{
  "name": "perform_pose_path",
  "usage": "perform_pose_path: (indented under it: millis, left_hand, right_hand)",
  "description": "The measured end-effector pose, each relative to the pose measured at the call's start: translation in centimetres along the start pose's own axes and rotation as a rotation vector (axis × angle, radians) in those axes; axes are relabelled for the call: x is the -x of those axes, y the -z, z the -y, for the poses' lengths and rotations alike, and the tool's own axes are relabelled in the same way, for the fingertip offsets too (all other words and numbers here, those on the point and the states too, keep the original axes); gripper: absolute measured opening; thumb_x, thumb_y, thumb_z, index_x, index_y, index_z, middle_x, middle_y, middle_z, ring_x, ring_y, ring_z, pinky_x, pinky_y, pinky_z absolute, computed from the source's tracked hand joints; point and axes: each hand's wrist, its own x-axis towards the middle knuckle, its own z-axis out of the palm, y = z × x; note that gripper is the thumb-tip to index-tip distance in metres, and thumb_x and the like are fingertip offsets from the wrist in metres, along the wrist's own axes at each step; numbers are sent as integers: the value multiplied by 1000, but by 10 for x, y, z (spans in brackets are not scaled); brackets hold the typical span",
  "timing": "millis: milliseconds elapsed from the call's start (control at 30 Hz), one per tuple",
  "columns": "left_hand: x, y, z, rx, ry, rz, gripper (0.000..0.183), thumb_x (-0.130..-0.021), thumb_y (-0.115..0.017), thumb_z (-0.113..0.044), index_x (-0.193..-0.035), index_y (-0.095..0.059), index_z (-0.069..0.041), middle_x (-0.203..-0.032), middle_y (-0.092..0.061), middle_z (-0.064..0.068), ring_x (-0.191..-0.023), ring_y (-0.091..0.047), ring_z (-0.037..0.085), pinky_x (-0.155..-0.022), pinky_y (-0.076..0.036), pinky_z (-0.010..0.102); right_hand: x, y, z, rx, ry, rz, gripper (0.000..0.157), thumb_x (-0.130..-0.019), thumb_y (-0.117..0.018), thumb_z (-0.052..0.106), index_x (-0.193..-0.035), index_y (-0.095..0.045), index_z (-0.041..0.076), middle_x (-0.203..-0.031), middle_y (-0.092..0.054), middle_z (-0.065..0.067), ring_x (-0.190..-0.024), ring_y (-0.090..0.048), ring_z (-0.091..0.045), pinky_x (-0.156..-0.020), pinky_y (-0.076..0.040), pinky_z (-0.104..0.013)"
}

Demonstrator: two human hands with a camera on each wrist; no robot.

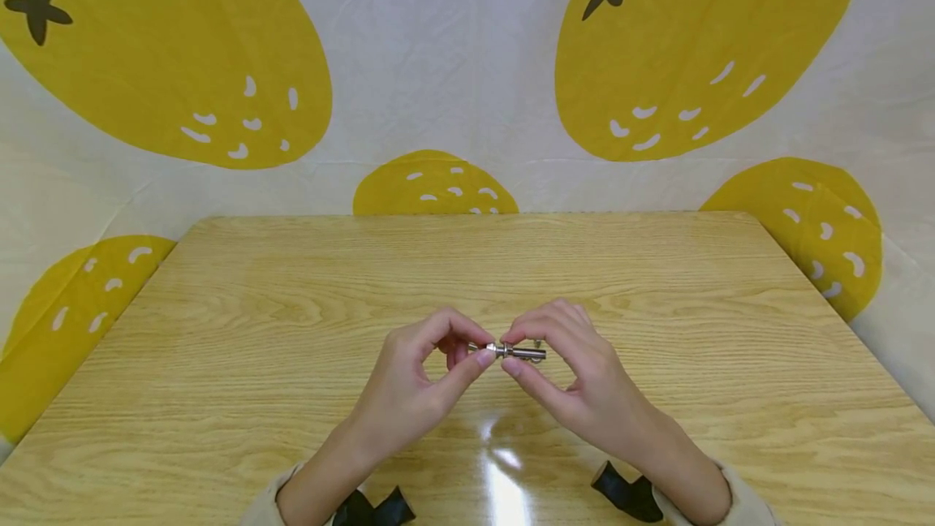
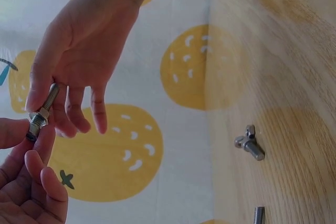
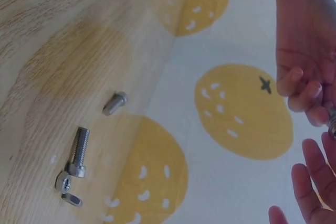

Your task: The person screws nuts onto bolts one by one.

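Note:
In the head view my left hand and right hand meet over the table. Between their thumbs and fingertips lies a small metal bolt, roughly level, its shank extending towards the right palm. The left thumb and fingers pinch the end with a nut; the right thumb and fingertips pinch it just beside that. Seen from the left wrist, the bolt carries a nut along its length. From the right wrist, only a bit of the held piece shows at the picture's edge.
On the wooden table, below the hands, lie a threaded bolt with two loose nuts by its head, and a second, shorter-looking bolt. A patterned cloth hangs behind the table.

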Motion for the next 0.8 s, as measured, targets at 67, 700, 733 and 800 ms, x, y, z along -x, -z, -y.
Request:
perform_pose_path:
  millis: [67,700,733,800]
  left_hand:
    - [0,0,0,4,-2,4,5,-87,-64,-8,-91,-64,-11,-70,-57,-3,-63,-49,7,-57,-44,22]
    - [0,0,-1,-6,-9,0,5,-87,-64,-7,-91,-64,-10,-69,-57,-3,-63,-49,7,-57,-44,21]
    - [0,0,-1,-4,-12,0,5,-87,-64,-7,-91,-64,-10,-69,-57,-2,-63,-49,7,-57,-44,21]
    - [-1,0,-1,-4,-18,0,5,-86,-64,-7,-91,-64,-10,-69,-57,-2,-63,-49,6,-57,-44,21]
  right_hand:
    - [1,0,-1,-1,-20,9,12,-90,-61,17,-102,-61,11,-99,-61,2,-93,-51,-11,-83,-36,-27]
    - [-2,2,2,8,-19,3,26,-87,-66,21,-109,-59,9,-104,-61,-1,-98,-52,-13,-88,-35,-28]
    - [-2,2,2,5,7,-6,24,-89,-64,22,-107,-59,7,-103,-61,-2,-97,-52,-14,-87,-35,-28]
    - [-3,2,2,4,42,-18,21,-91,-61,23,-104,-59,7,-100,-61,-2,-95,-52,-14,-86,-35,-28]
